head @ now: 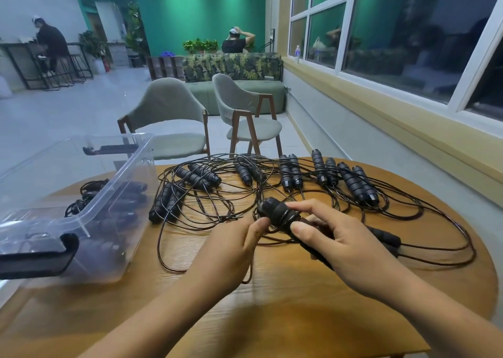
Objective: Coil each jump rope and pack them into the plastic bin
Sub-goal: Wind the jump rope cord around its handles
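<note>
Several black jump ropes with padded handles [288,172] lie spread over the round wooden table [285,311], their thin cords [206,208] tangled in loops. My right hand [340,238] grips a pair of black handles [277,212] just above the table's middle. My left hand [239,248] pinches that rope's thin cord beside the handles' near end. A clear plastic bin [89,216] with black latches stands at the left; dark coiled ropes [89,194] lie inside it.
Two grey chairs [174,120] stand behind the table. A green sofa [234,88] sits further back, with a person behind it and another at a bar table at the far left. Windows and a ledge [381,107] run along the right.
</note>
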Tool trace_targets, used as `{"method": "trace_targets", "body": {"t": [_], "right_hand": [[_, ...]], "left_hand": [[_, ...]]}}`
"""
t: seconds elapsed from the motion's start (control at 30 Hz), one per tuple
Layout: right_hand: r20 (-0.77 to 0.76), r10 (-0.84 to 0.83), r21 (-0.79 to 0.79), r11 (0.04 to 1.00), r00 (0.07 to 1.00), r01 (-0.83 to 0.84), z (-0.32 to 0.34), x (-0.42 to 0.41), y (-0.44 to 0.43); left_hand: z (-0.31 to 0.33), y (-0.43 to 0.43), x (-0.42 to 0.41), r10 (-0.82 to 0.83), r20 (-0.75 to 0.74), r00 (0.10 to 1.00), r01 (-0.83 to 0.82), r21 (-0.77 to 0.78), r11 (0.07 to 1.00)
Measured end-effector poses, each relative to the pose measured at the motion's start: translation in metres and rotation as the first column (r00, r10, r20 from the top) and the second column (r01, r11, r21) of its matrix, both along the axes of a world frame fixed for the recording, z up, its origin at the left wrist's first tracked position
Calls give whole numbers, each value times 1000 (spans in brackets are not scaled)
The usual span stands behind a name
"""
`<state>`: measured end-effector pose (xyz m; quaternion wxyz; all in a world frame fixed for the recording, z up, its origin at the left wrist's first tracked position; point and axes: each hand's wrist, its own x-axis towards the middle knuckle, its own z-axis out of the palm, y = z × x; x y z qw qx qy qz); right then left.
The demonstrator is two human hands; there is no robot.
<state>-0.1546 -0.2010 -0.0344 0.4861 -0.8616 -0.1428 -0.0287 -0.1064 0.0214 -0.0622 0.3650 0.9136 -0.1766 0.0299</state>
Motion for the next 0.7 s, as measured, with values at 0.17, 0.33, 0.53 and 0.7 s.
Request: {"method": "trace_targets", "body": {"t": [0.17,0.33,0.53,0.7], "right_hand": [[25,1,-230,973,1000,5,1,0,-3],[2,-37,-403,914,999,35,-4,3,0],[-50,-26,-526,851,998,-4,0,5,-1],[-159,118,-588,786,980,-190,4,4,2]], "left_hand": [[4,8,2,22,118,993,-40,155,987],[4,-2,-7,-26,172,985,-54,447,893],[18,-1,-9,-224,220,949,81,516,853],[20,1,-10,-414,183,892,285,484,828]]}}
